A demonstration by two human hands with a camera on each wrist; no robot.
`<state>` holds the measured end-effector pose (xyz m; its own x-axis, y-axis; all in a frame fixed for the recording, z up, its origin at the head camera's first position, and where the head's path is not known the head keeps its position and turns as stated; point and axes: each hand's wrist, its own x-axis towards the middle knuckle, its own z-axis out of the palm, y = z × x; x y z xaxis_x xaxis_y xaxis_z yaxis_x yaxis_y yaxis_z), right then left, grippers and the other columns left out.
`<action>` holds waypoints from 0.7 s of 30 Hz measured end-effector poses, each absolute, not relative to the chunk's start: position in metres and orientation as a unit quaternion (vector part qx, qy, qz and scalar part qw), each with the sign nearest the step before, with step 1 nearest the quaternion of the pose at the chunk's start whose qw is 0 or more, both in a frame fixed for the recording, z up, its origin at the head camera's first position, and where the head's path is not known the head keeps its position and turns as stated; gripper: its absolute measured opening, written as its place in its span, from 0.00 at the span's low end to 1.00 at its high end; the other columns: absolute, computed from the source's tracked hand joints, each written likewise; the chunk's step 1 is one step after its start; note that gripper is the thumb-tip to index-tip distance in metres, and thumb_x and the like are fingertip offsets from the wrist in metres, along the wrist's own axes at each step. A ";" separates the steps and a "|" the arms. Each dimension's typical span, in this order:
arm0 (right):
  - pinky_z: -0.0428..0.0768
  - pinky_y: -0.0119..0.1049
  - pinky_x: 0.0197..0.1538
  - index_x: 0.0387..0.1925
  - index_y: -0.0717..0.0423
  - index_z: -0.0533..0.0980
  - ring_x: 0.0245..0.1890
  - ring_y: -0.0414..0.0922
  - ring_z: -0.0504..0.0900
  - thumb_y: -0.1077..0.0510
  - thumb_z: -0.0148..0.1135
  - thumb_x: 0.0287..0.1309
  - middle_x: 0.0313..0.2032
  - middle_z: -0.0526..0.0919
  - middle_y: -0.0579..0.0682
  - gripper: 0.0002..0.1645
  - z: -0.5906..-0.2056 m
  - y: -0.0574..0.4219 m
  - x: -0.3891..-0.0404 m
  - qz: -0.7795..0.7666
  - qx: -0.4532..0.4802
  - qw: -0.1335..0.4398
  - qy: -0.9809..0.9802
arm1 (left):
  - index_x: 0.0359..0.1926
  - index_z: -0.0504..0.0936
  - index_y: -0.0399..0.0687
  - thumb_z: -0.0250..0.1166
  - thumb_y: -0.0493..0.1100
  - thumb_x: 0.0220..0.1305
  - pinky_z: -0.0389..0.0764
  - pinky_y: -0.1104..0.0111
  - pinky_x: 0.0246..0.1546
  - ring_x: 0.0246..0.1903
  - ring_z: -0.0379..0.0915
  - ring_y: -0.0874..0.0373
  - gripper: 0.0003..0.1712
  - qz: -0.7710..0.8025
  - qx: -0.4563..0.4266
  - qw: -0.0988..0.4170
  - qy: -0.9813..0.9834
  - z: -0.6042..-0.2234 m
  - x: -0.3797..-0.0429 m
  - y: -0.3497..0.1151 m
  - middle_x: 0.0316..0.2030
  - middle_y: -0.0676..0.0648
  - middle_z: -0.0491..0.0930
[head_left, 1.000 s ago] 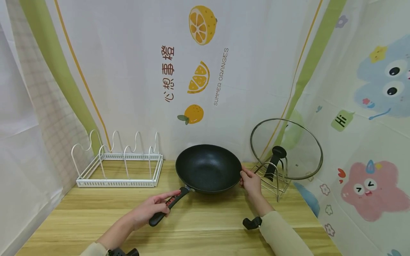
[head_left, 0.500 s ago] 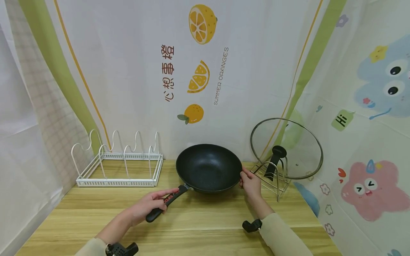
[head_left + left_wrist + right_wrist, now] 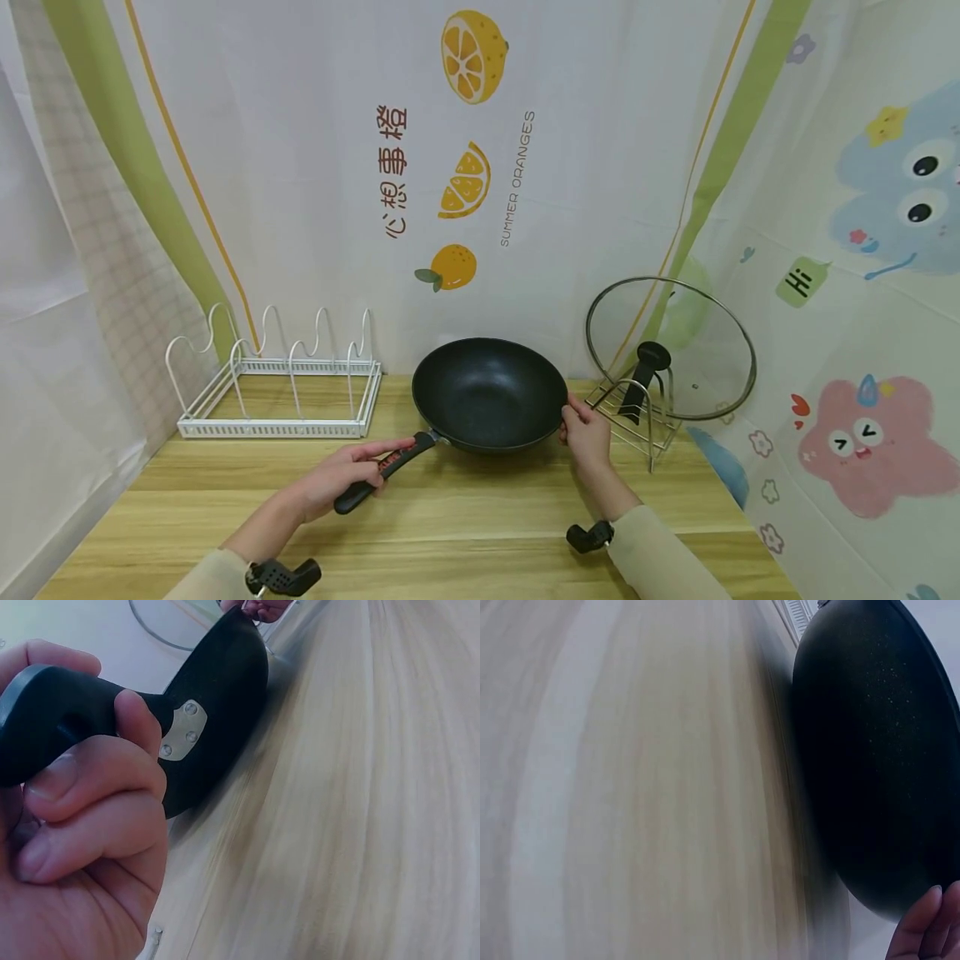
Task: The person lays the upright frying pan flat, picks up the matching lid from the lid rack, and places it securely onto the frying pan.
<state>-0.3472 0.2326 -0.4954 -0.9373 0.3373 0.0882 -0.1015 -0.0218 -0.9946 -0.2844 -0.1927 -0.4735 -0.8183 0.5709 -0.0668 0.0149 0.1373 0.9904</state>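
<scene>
A black wok (image 3: pixel 487 392) is in the middle of the head view, its dark inside facing up and toward me. My left hand (image 3: pixel 341 479) grips the black handle (image 3: pixel 408 452), which points to the lower left. In the left wrist view the fingers (image 3: pixel 105 817) curl round this handle, behind a riveted metal plate (image 3: pixel 184 729). At the wok's right edge, my right hand (image 3: pixel 588 437) pinches the rim between thumb and fingers. The right wrist view shows the wok's rounded underside (image 3: pixel 877 750) close over the tabletop, with the right fingertips (image 3: pixel 922 919) at its rim.
A white wire rack (image 3: pixel 273 429) with upright loops stands at the back left. To the right, a glass lid (image 3: pixel 712 350) with a black knob (image 3: pixel 654 357) leans upright in a small metal rack (image 3: pixel 651 450), close to my right hand. Printed curtains (image 3: pixel 300 167) enclose the wooden table (image 3: pixel 465 550).
The wok's handle has swung left and slightly away from me, my left hand moving with it. My right hand has stayed at the rim, almost unmoved.
</scene>
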 end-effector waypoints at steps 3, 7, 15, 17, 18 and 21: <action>0.78 0.28 0.25 0.73 0.67 0.76 0.20 0.34 0.74 0.63 0.60 0.76 0.22 0.78 0.39 0.28 -0.494 0.232 -0.346 0.712 -0.088 0.154 -0.680 | 0.81 0.72 0.49 0.63 0.36 0.65 0.77 0.71 0.41 0.50 0.68 0.52 0.42 0.622 0.203 0.222 0.723 -0.473 -0.286 -0.194 0.70 0.37 0.71; 0.78 0.27 0.25 0.73 0.68 0.75 0.20 0.34 0.75 0.63 0.60 0.76 0.22 0.78 0.40 0.28 -0.494 0.230 -0.343 0.714 -0.087 0.158 -0.677 | 0.81 0.72 0.50 0.62 0.37 0.66 0.76 0.71 0.41 0.49 0.68 0.52 0.41 0.623 0.197 0.224 0.723 -0.472 -0.287 -0.197 0.73 0.37 0.70; 0.77 0.25 0.24 0.71 0.71 0.76 0.20 0.34 0.75 0.64 0.61 0.75 0.22 0.78 0.39 0.28 -0.496 0.224 -0.340 0.718 -0.096 0.176 -0.667 | 0.81 0.72 0.51 0.60 0.36 0.67 0.78 0.73 0.36 0.41 0.72 0.57 0.40 0.641 0.193 0.246 0.701 -0.471 -0.290 -0.202 0.70 0.36 0.70; 0.77 0.25 0.24 0.71 0.71 0.76 0.19 0.34 0.75 0.64 0.61 0.75 0.21 0.78 0.39 0.28 -0.496 0.223 -0.339 0.719 -0.096 0.178 -0.665 | 0.81 0.73 0.52 0.59 0.35 0.68 0.78 0.73 0.36 0.41 0.72 0.58 0.40 0.644 0.197 0.248 0.697 -0.472 -0.292 -0.204 0.70 0.35 0.69; 0.77 0.25 0.24 0.72 0.71 0.76 0.19 0.34 0.75 0.64 0.61 0.75 0.21 0.78 0.40 0.28 -0.496 0.222 -0.338 0.721 -0.096 0.177 -0.663 | 0.81 0.73 0.52 0.59 0.35 0.68 0.79 0.73 0.37 0.40 0.73 0.58 0.39 0.645 0.198 0.249 0.694 -0.472 -0.292 -0.205 0.70 0.35 0.69; 0.77 0.26 0.24 0.73 0.71 0.74 0.19 0.33 0.75 0.63 0.61 0.75 0.21 0.78 0.39 0.29 -0.496 0.222 -0.336 0.722 -0.093 0.173 -0.663 | 0.80 0.74 0.53 0.59 0.35 0.68 0.79 0.74 0.36 0.37 0.73 0.61 0.39 0.648 0.201 0.251 0.690 -0.473 -0.294 -0.207 0.70 0.34 0.69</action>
